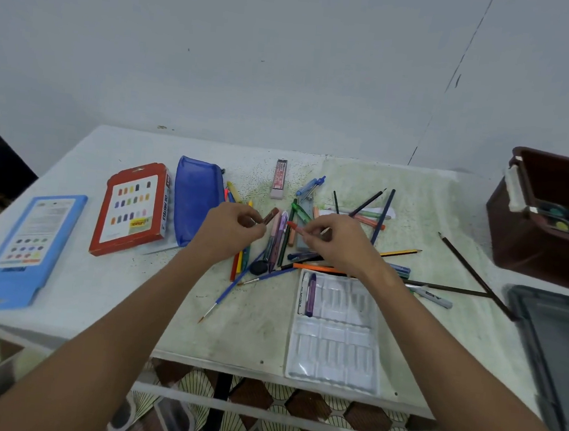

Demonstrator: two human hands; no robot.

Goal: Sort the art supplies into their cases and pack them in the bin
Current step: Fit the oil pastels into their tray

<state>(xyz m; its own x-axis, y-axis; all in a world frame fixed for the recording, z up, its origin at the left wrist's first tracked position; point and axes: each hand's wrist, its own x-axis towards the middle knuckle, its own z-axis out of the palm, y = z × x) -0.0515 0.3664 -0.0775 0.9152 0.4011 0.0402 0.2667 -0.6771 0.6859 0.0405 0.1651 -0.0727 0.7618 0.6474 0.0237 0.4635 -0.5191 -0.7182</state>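
Observation:
My left hand (pixel 232 229) pinches a brown oil pastel (pixel 270 216) above a loose pile of pencils, pens and brushes (pixel 284 246) in the middle of the table. Just to its right, my right hand (pixel 334 242) pinches a red oil pastel (pixel 293 226). Near the table's front edge lies a clear plastic pastel tray (pixel 334 343) with a white and a purple pastel (pixel 311 295) in its left slots. A red oil pastels box (pixel 132 209), a blue zip pouch (pixel 196 202) and a blue flat case (pixel 21 254) lie to the left.
A dark brown bin (pixel 528 243) holding a paint palette stands at the right edge, with a grey lid (pixel 553 352) in front of it. An eraser box (pixel 278 178) and a compass (pixel 309 186) lie behind the pile. Long pencils (pixel 474 275) stretch toward the lid.

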